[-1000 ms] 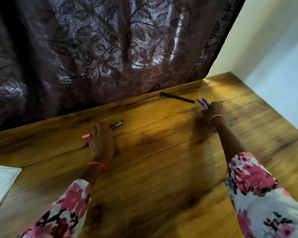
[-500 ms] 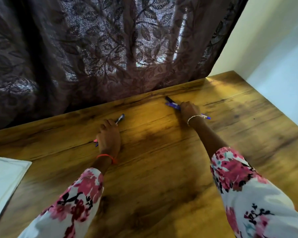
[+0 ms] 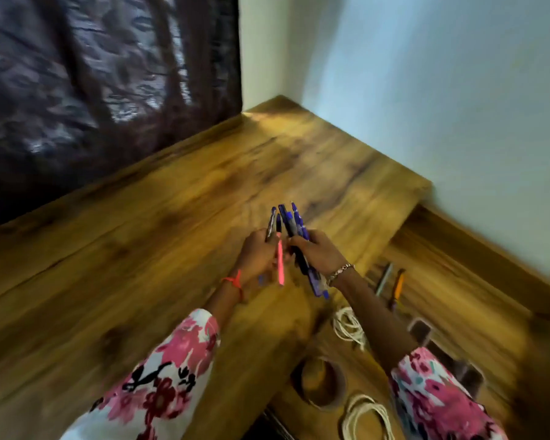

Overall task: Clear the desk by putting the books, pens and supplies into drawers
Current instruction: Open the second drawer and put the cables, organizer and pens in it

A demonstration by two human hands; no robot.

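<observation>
My left hand (image 3: 257, 258) is closed around a pink pen (image 3: 280, 265) and a couple of dark pens (image 3: 272, 222), their tips pointing up and away. My right hand (image 3: 319, 254) grips a bundle of blue and purple pens (image 3: 294, 222) that stick out above and below the fist. Both hands are held close together, just above the wooden desk (image 3: 140, 249) near its right edge. An open wooden drawer (image 3: 458, 300) lies below and to the right of the hands. The frame is blurred by motion.
Inside the drawer lie a grey pen (image 3: 384, 279), an orange pen (image 3: 399, 285), coiled white cords (image 3: 350, 325), a roll of tape (image 3: 321, 382) and dark small boxes (image 3: 421, 333). A dark patterned curtain (image 3: 92, 74) hangs behind the desk; a pale wall (image 3: 426, 90) stands at the right.
Both hands have lifted the pens off the desk and come together at the right edge. The view has swung right, bringing the open drawer into sight.
</observation>
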